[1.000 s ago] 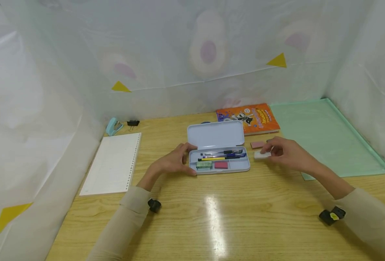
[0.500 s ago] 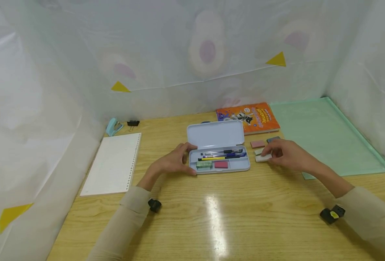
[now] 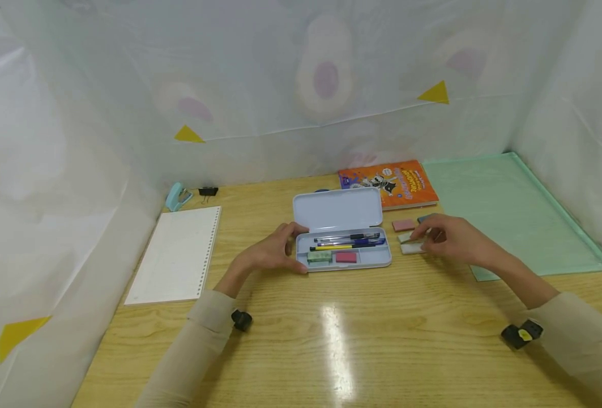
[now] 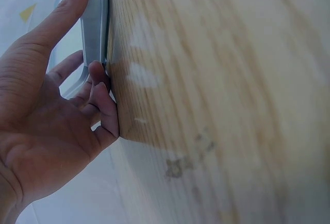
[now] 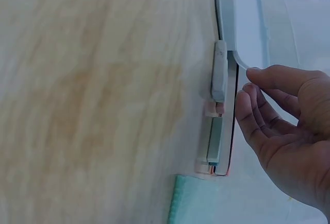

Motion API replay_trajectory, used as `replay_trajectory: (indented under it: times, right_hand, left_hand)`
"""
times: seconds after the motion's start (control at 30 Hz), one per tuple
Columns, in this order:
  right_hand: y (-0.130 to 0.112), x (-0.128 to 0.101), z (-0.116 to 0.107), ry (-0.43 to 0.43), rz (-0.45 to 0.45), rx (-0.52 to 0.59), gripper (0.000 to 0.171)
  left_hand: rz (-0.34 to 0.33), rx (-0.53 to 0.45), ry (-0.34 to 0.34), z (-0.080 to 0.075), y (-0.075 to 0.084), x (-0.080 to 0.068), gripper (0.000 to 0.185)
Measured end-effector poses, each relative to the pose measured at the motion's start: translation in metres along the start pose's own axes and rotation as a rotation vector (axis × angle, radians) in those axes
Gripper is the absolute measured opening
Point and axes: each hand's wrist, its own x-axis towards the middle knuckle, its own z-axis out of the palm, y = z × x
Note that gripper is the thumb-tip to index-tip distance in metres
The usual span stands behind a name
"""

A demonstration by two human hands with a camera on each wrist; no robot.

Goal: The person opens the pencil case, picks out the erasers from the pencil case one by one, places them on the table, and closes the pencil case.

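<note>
A pale blue pencil case (image 3: 337, 209) lies with its lid raised. In its tray are several pens (image 3: 349, 242), a green eraser (image 3: 319, 256) and a red eraser (image 3: 346, 258). My left hand (image 3: 270, 252) holds the case's left end, thumb at the front corner and fingers behind. Right of the case, a white eraser (image 3: 411, 248) rests on the table before a pale green eraser (image 3: 405, 238). Behind them are a pink eraser (image 3: 403, 225) and a dark blue eraser (image 3: 424, 219), partly hidden. My right hand (image 3: 456, 241) hovers by the white eraser; its bent fingers hold nothing in the right wrist view.
An orange book (image 3: 408, 184) lies behind the case. A green mat (image 3: 515, 221) covers the table's right side. At left are a white notepad (image 3: 175, 255), a light blue stapler (image 3: 176, 197) and a black binder clip (image 3: 208, 191). White sheeting (image 3: 260, 85) encloses the table.
My right hand has set the white eraser down in front of the pale green one and let go, lifting slightly to the right. My left hand stays on the pencil case.
</note>
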Motion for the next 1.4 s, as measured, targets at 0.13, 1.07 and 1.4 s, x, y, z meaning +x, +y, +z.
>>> replay_trajectory:
  times: [0.13, 1.07, 1.4]
  right_hand:
    - [-0.006, 0.0, -0.002, 0.014, -0.018, 0.024, 0.023]
    - [-0.074, 0.05, 0.075, -0.185, -0.106, 0.102, 0.026]
    - [-0.081, 0.052, 0.08, -0.174, -0.148, 0.044, 0.022]
  left_hand:
    - [-0.005, 0.0, 0.0, 0.0, 0.002, -0.001, 0.092]
    - [-0.002, 0.0, -0.004, -0.001, 0.002, 0.0, 0.091]
    - [0.001, 0.0, -0.006, -0.002, 0.003, 0.0, 0.091]
